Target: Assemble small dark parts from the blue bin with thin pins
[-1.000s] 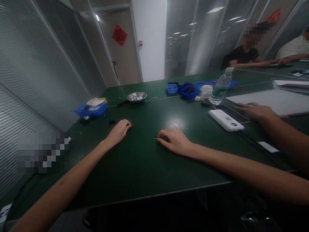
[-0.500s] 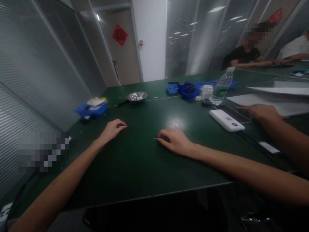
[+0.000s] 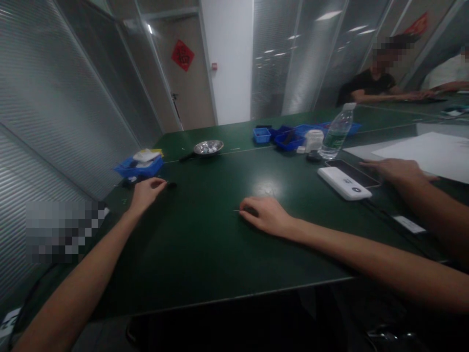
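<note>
My left hand point(image 3: 146, 192) rests on the green table point(image 3: 205, 244) with its fingers curled together, fingertips close to a small black object point(image 3: 171, 185); whether it pinches anything I cannot make out. My right hand point(image 3: 266, 215) lies on the table in the middle, fingers closed on a thin metal pin or tool point(image 3: 238, 211) whose tip sticks out to the left.
A blue tray point(image 3: 138, 166) with white items stands far left, a metal bowl point(image 3: 208, 146) behind it. Blue bins point(image 3: 284, 137), a white jar point(image 3: 314, 141) and a water bottle point(image 3: 336, 130) stand at the back. A co-worker's hand point(image 3: 395, 170) rests by a phone point(image 3: 351, 172) and white power bank point(image 3: 343, 183).
My left hand has drawn left and away across the table, from the middle toward the small black object and the blue tray. My right hand has stayed put.
</note>
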`<state>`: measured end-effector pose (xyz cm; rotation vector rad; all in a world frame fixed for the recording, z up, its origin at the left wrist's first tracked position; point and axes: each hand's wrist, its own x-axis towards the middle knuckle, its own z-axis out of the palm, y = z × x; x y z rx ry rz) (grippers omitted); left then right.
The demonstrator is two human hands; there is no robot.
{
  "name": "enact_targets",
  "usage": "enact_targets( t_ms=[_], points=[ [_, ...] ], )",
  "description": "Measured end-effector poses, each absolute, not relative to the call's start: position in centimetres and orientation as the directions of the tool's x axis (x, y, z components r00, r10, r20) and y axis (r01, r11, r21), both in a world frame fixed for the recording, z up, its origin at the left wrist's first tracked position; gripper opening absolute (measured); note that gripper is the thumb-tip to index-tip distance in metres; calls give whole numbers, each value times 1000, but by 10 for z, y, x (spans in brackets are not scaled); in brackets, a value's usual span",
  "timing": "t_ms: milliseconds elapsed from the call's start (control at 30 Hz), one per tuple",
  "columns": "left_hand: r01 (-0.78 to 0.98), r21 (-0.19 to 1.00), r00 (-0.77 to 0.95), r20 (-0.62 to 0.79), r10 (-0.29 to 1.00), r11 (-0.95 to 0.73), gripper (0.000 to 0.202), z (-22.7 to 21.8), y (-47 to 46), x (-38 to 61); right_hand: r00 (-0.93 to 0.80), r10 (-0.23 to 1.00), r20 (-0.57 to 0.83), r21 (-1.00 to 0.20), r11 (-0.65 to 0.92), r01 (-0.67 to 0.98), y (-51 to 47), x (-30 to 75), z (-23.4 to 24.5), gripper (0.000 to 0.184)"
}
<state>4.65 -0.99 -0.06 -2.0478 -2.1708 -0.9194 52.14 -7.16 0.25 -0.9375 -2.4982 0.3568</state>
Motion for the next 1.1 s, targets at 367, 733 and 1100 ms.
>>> enact_targets(
  t_ms=[367,733,1100],
  points=[
    [944,326,-79,342,936,-40,35,-4,-1,59,-673,670,314,-390,737,552,-73,522,4,19],
    [947,321,-112,289,951,14,32,0,-2,56,-671,674,309,-386,734,559,-72,522,3,19],
    [930,366,-147,302,942,28,31,-7,1,55,-672,678,298,-397,728,558,-72,522,5,20]
  ],
)
